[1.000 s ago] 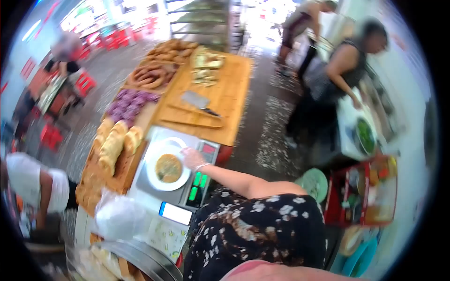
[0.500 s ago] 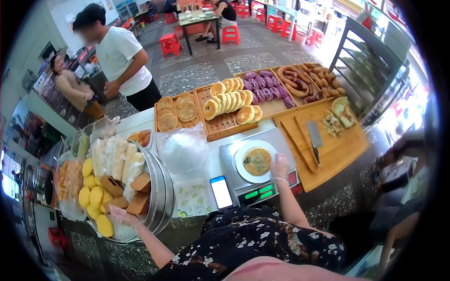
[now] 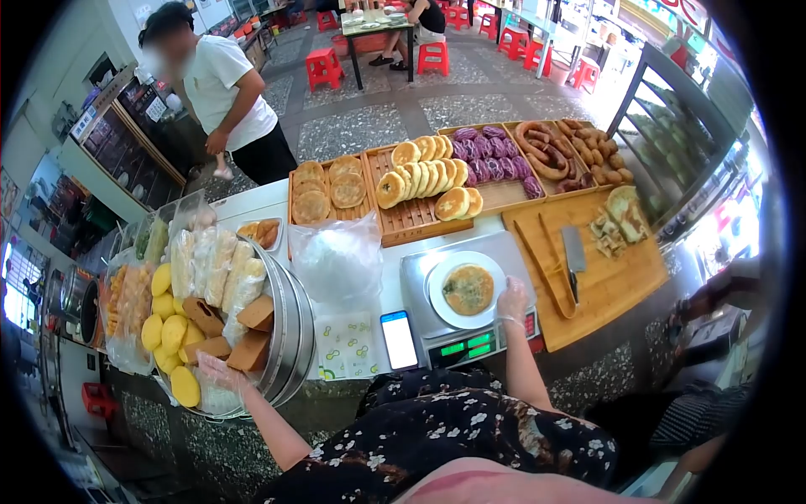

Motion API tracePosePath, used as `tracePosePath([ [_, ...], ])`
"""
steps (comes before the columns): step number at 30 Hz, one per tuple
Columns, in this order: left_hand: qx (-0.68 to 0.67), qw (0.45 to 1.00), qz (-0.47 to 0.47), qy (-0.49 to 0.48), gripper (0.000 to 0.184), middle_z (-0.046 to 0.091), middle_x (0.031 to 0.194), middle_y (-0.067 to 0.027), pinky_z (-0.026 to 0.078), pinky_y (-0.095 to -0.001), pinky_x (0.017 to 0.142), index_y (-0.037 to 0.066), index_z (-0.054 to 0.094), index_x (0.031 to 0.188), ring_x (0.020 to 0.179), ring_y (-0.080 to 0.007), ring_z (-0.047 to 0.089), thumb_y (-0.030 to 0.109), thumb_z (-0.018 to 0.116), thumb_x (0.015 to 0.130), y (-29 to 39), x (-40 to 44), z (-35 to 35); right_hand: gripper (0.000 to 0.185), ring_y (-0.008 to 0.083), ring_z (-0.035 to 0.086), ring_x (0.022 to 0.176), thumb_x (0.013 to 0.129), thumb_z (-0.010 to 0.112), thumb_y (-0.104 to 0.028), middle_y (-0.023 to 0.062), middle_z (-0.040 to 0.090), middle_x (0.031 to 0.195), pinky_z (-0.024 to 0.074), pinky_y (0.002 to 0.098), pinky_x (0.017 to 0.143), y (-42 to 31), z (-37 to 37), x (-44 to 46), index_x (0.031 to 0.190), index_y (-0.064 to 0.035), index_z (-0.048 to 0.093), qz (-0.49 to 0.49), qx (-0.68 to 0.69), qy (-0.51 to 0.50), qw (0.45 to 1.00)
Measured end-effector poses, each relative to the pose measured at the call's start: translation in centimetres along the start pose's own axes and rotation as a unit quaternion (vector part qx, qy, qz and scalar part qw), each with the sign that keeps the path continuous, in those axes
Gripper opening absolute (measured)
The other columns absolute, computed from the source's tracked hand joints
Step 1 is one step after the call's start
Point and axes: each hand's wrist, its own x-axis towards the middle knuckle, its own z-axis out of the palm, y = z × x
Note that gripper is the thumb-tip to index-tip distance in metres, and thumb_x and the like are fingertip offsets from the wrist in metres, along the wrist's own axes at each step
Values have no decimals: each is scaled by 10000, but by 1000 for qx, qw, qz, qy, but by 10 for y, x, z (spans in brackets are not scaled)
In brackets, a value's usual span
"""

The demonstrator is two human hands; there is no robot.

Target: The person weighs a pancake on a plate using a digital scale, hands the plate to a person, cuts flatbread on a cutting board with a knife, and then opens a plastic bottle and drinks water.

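The plate (image 3: 468,322) lies flat on the scale (image 3: 415,270), likely keeping the pancake (image 3: 468,289) level, while the right hand (image 3: 513,299) is at the plate's rim, perhaps steadying it, and the left hand (image 3: 222,373) is over the steamer (image 3: 291,338) beside a yellow bun (image 3: 185,387), though whether either grips I cannot tell.

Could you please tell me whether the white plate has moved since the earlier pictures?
No, the white plate shows no visible shift against the scale.

A cleaver (image 3: 573,249) lies on a wooden board (image 3: 611,290); red stools (image 3: 324,67) flank a table (image 3: 369,29).
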Motion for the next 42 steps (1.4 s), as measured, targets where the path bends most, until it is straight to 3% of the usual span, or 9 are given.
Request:
tracePosePath([
  [3, -28, 999, -17, -7, 387, 543, 1172, -193, 402, -381, 917, -25, 522, 1172, 1062, -310, 514, 271, 385, 964, -10, -1, 2, 250, 327, 584, 914, 755, 480, -14, 178, 613, 937, 468, 401, 814, 7, 3, -2, 959, -30, 623, 5, -9, -19, 1000],
  [5, 71, 991, 112, 5, 386, 543, 1170, -195, 400, -381, 919, -26, 520, 1174, 1059, -311, 514, 269, 384, 965, -35, -1, 8, 245, 336, 581, 889, 735, 480, -13, 185, 610, 907, 468, 401, 800, 5, 3, -4, 931, -22, 627, 2, -5, -7, 1000],
  [6, 67, 991, 117, 3, 386, 543, 1170, -195, 400, -381, 919, -26, 520, 1174, 1059, -311, 514, 269, 384, 965, -22, 2, 8, 241, 345, 578, 864, 715, 480, -13, 192, 607, 877, 467, 402, 786, 5, 1, -1, 903, -13, 630, 3, 1, 5, 1000],
  [8, -58, 998, -26, -11, 384, 544, 1165, -196, 398, -379, 921, -29, 521, 1170, 1058, -310, 514, 264, 380, 966, 1, 3, 3, 227, 347, 579, 856, 713, 488, -22, 194, 609, 864, 468, 401, 783, 8, 3, 1, 885, -16, 636, 0, -7, -5, 1000],
  [11, 50, 995, 89, 19, 382, 548, 1155, -198, 404, -379, 911, -33, 522, 1165, 1045, -312, 521, 260, 380, 966, -38, 0, 14, 207, 356, 583, 844, 711, 506, -49, 199, 613, 843, 470, 407, 777, 6, -1, 6, 860, -21, 646, 4, -23, -42, 999],
  [14, 76, 992, 100, 20, 381, 550, 1147, -202, 413, -382, 898, -39, 521, 1159, 1029, -314, 530, 258, 380, 966, -37, 2, 13, 198, 369, 587, 843, 711, 524, -83, 208, 616, 845, 471, 422, 773, 12, 6, 14, 854, -24, 649, 50, -35, -100, 993],
  [20, -30, 1000, -1, 3, 378, 554, 1140, -201, 418, -381, 891, -42, 520, 1149, 1014, -313, 536, 258, 386, 963, -5, -1, 4, 207, 378, 594, 867, 721, 551, -144, 230, 619, 894, 472, 437, 786, 23, 9, 20, 860, -21, 643, 100, 7, -153, 983],
  [33, -40, 999, -7, 1, 401, 554, 1132, -206, 405, -406, 905, -35, 545, 1130, 1029, -330, 527, 289, 380, 962, 1, 1, 5, 256, 372, 595, 904, 740, 569, -213, 223, 624, 935, 475, 422, 809, 8, -7, 30, 899, -30, 651, 148, 2, -231, 962],
  [42, -36, 999, 14, 0, 410, 553, 1139, -200, 404, -394, 905, -28, 548, 1140, 1034, -322, 526, 299, 374, 963, -9, -2, 5, 255, 366, 595, 919, 771, 553, -232, 219, 625, 933, 473, 409, 813, 5, -10, 27, 892, -33, 655, 182, 8, -217, 959],
])
